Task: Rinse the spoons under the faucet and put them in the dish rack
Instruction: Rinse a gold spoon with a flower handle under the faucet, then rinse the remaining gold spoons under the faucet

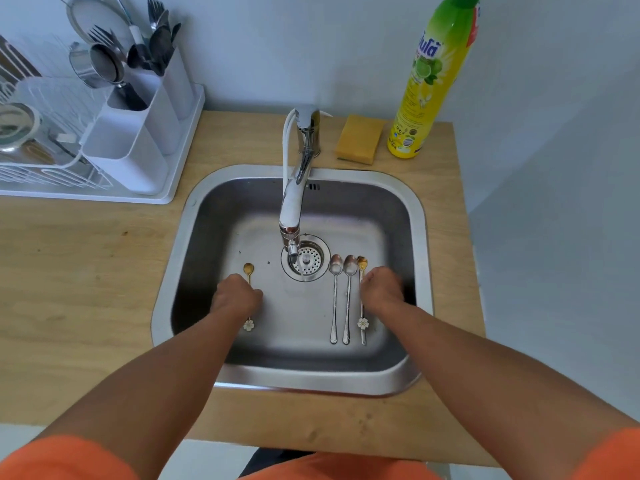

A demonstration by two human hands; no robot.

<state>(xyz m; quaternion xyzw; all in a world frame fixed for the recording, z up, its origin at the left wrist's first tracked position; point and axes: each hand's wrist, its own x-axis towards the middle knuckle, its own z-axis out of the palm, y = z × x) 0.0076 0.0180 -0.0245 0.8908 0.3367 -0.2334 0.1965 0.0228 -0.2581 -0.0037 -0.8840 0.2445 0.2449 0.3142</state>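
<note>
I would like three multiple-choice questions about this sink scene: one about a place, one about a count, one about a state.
1. Where is the sponge?
A. in the sink
B. on the counter between faucet and soap bottle
C. in the dish rack

2. How many spoons are in the sink?
A. two
B. four
C. six

3. What is the faucet doing?
A. running
B. off
C. removed

Key: 1 B, it lies left of the soap bottle. 2 B, one gold spoon at the left hand, three by the right hand. 3 A, a thin stream falls onto the drain.
</note>
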